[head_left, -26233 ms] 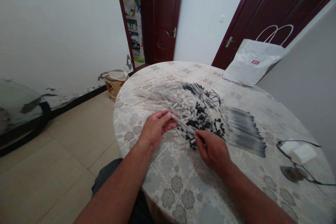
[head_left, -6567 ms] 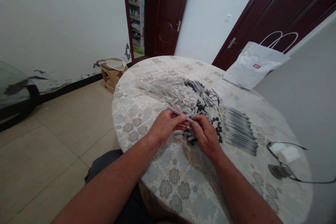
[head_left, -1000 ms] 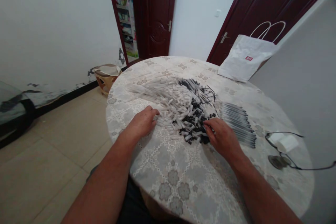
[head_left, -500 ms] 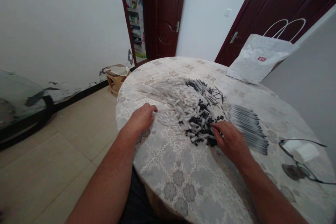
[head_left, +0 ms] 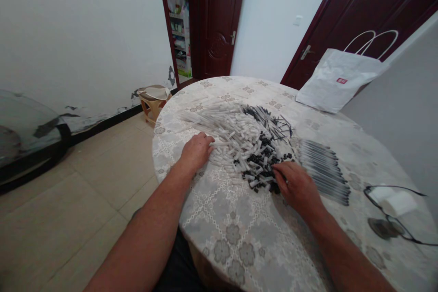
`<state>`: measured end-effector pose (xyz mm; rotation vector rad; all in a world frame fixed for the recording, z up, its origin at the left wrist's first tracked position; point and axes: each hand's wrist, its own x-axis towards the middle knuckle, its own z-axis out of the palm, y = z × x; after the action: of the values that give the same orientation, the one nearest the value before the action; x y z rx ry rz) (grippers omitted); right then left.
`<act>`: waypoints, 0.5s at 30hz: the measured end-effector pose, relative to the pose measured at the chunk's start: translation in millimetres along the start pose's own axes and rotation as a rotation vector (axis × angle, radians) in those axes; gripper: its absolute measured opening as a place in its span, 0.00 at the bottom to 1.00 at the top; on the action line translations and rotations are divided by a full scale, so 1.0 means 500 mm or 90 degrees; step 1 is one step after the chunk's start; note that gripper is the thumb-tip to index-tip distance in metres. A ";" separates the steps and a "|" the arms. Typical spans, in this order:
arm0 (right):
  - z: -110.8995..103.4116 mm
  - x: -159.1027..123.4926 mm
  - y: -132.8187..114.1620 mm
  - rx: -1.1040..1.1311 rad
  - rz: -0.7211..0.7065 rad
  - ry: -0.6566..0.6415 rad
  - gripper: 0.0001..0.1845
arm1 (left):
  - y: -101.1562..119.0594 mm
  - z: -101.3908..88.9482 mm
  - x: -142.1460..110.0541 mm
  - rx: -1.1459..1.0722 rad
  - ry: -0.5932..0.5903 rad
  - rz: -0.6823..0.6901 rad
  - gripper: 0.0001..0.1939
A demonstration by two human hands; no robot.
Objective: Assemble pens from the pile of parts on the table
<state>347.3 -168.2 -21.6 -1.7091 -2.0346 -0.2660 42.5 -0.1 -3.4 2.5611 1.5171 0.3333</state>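
I sit at a round table [head_left: 239, 232] covered with a flowered cloth. A heap of white pen tubes [head_left: 229, 130] lies at its middle, with small black caps [head_left: 262, 164] at the heap's near side and thin black refills [head_left: 272, 118] behind. My left hand [head_left: 196, 150] rests palm down at the heap's left edge, its fingertips touching the tubes. My right hand [head_left: 297, 187] lies at the right of the black caps, fingertips pinched together among them; what they hold is hidden. A row of assembled pens [head_left: 323, 171] lies just right of that hand.
A white paper bag [head_left: 337, 80] leans at the table's far right edge. Glasses [head_left: 393, 226] and a white folded item [head_left: 395, 200] lie at the near right. A low stool [head_left: 152, 100] stands on the tiled floor at left, by a dark open door [head_left: 215, 18].
Both hands let go of the pen they were assembling and went down to the heap. In the last second my left hand slid slightly toward the tubes, and my right stayed at the caps.
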 end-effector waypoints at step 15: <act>-0.022 0.006 0.047 -0.063 0.127 0.041 0.14 | 0.013 -0.032 -0.020 -0.275 0.050 0.032 0.09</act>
<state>372.1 -165.7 -14.1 -1.9218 -1.8168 -0.3564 39.3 -11.6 12.5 2.2673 1.2387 0.6917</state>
